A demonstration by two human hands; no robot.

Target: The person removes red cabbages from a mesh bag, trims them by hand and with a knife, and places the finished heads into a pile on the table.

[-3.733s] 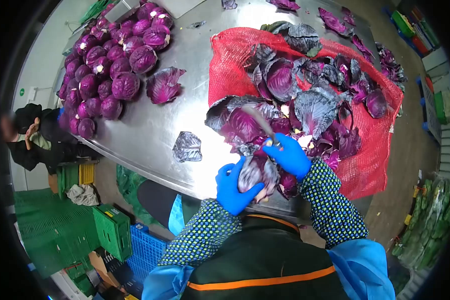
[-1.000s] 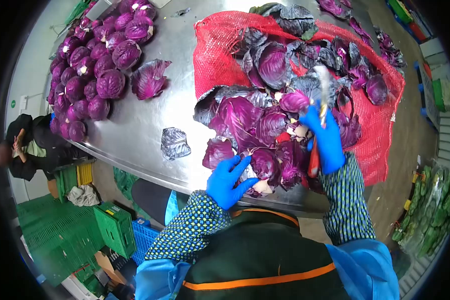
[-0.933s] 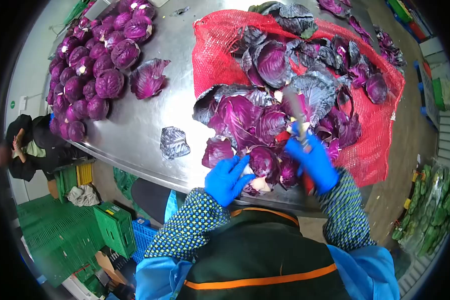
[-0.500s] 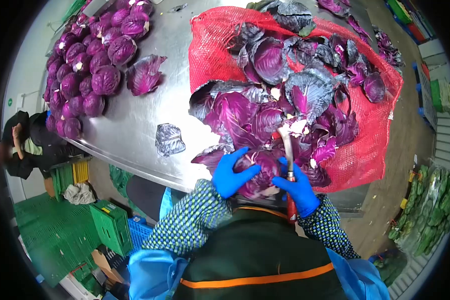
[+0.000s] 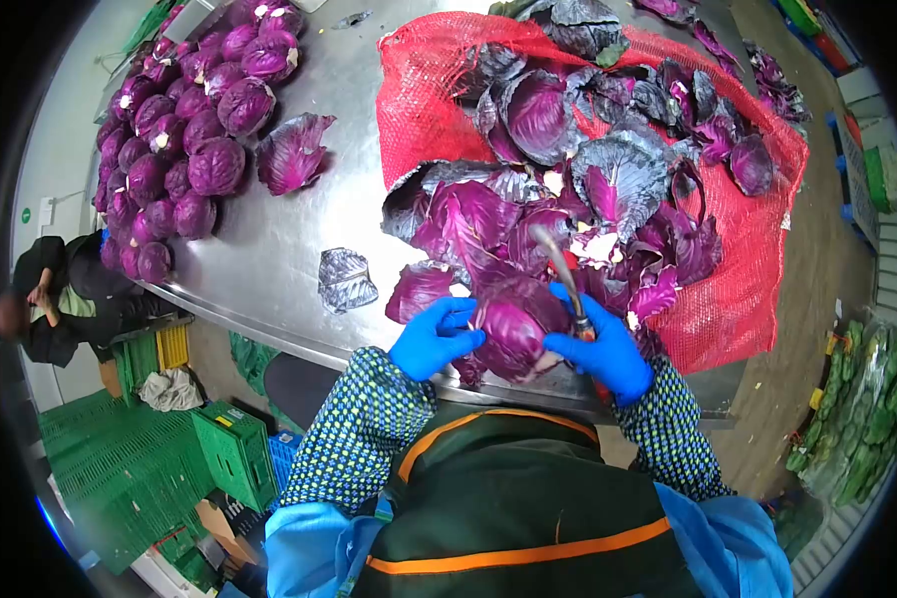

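Note:
A purple-red cabbage head [image 5: 518, 329] sits between my blue-gloved hands at the table's near edge. My left hand [image 5: 435, 339] grips its left side, with the fingertips and thumb against the leaves. In my right hand [image 5: 608, 351] is a curved-blade knife [image 5: 558, 261], its red handle partly hidden by the palm and its blade pointing away from me. The fingers and thumb of that hand also rest on the cabbage's right side. Loose outer leaves [image 5: 468, 224] lie just beyond the cabbage, on a red mesh sack [image 5: 728, 309].
Several trimmed red cabbages [image 5: 214, 164] are piled on the steel table [image 5: 299, 234] at the left. Single leaves [image 5: 347, 279] lie between pile and sack. Green crates [image 5: 231, 453] stand on the floor at lower left, and another person [image 5: 60, 289] is at far left.
The cabbage has turned, showing a smoother side, and sits slightly higher in view. My left hand has shifted left and opened wider around it. The knife blade has tilted further left.

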